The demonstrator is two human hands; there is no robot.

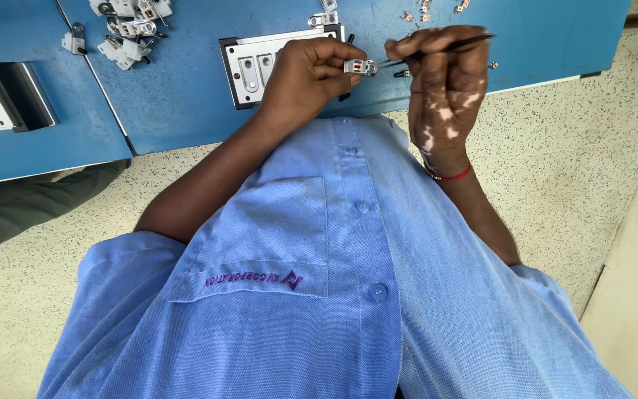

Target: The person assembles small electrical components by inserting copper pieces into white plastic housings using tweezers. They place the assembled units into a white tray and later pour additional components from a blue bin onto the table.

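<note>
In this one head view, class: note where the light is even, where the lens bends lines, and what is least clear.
Head view: soft even light, faint shadows; the blue table edge bows from wide-angle distortion; the small metal part between both hands is sharp, though too small for detail.

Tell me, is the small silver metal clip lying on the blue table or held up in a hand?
Held up: the small silver metal clip is pinched in the left hand, above the blue table.

A light blue short-sleeved shirt (348, 295) with 1 chest pocket (260, 236), purple embroidered lettering and logo along its edge, matching blue buttons (378, 292), and a thin red wrist band (448, 176)
</note>
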